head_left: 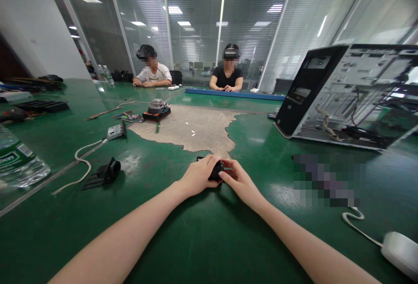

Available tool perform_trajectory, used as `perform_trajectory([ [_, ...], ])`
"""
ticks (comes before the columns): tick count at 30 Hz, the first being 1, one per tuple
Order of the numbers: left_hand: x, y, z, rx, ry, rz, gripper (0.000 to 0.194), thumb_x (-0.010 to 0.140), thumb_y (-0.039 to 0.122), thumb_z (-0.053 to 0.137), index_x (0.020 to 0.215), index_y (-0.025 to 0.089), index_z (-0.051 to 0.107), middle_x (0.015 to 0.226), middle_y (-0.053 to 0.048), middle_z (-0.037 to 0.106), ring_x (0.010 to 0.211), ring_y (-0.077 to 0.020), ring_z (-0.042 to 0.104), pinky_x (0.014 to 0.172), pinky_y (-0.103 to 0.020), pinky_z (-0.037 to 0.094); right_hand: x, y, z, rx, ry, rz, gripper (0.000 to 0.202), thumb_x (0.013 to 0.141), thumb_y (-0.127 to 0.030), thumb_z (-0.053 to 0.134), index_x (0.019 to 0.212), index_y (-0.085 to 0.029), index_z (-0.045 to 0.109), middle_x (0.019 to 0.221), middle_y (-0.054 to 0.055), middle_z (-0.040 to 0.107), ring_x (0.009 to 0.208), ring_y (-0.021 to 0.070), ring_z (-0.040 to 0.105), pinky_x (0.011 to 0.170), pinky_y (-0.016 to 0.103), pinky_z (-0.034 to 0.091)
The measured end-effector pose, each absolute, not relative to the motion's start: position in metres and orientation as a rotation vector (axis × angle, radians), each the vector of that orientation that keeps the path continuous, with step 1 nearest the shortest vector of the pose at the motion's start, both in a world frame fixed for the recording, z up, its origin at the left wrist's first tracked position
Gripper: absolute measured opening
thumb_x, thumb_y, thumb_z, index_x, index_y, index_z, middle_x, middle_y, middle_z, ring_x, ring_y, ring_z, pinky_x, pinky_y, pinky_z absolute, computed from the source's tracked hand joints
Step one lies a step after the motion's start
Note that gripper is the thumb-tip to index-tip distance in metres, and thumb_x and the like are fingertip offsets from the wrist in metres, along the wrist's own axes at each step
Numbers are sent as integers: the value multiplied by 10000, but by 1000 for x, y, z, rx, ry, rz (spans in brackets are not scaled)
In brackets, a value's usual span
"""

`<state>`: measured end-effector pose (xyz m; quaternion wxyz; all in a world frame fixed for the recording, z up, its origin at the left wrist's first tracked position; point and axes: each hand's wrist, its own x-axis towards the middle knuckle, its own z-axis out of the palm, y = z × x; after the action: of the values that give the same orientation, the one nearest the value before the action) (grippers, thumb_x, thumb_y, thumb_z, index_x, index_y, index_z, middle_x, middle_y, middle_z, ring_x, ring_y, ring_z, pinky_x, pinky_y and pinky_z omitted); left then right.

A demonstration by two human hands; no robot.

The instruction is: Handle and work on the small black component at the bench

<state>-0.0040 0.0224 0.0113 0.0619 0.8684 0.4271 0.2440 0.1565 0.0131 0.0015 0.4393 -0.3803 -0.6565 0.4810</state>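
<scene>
Both of my hands meet at the middle of the green table [183,240], around a small black part [215,172]. My left hand [200,172] wraps over its left side, and my right hand [237,177] has thumb and fingers on its right side. A thin black edge of the part sticks out above my left fingers. Much of the part is hidden by my fingers. To the left lies a black bracket-like piece with a round end [107,173].
An open computer case [313,88] stands at the right, a water bottle [19,160] at the left. Further back are a heatsink with fan [156,109], a metal bracket [116,131] and cables. A blurred dark object [326,179] lies right. Two people sit across the table.
</scene>
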Motion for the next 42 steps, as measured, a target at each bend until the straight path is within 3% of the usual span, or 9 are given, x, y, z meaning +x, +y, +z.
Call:
perform_trajectory([
  [11, -5, 21, 12, 2614, 1277, 741, 571, 655, 235, 604, 1141, 227, 303, 1115, -53, 458, 950, -211, 515, 761, -325, 429, 158, 11, 4, -888, -1612, 1217, 200, 740, -289, 565, 881, -218, 442, 892, 13, 524, 879, 147, 540, 720, 286, 495],
  [18, -4, 23, 11, 2601, 1292, 736, 591, 638, 223, 617, 1141, 234, 308, 1114, -46, 463, 949, -211, 518, 761, -320, 428, 157, 12, 3, -954, -1629, 1180, 295, 736, -297, 562, 991, -212, 441, 1014, 44, 511, 880, 153, 548, 759, 322, 490],
  [27, -5, 22, 12, 2617, 1278, 744, 589, 644, 228, 616, 1143, 227, 304, 1117, -49, 459, 954, -210, 518, 770, -325, 429, 158, 10, 5, -896, -1620, 1190, 204, 728, -294, 574, 879, -220, 458, 913, 12, 515, 907, 156, 531, 717, 287, 500],
  [35, -3, 22, 12, 2598, 1282, 735, 584, 636, 213, 618, 1134, 234, 314, 1103, -47, 466, 952, -214, 515, 760, -322, 430, 158, 13, 3, -956, -1624, 1197, 287, 737, -295, 557, 989, -218, 446, 1021, 45, 506, 877, 153, 544, 750, 318, 491],
  [42, -4, 22, 12, 2614, 1285, 733, 591, 634, 209, 614, 1138, 225, 306, 1104, -46, 462, 939, -212, 517, 749, -320, 432, 159, 10, 5, -890, -1634, 1217, 229, 732, -261, 573, 918, -221, 446, 918, 16, 528, 908, 153, 530, 742, 292, 485],
])
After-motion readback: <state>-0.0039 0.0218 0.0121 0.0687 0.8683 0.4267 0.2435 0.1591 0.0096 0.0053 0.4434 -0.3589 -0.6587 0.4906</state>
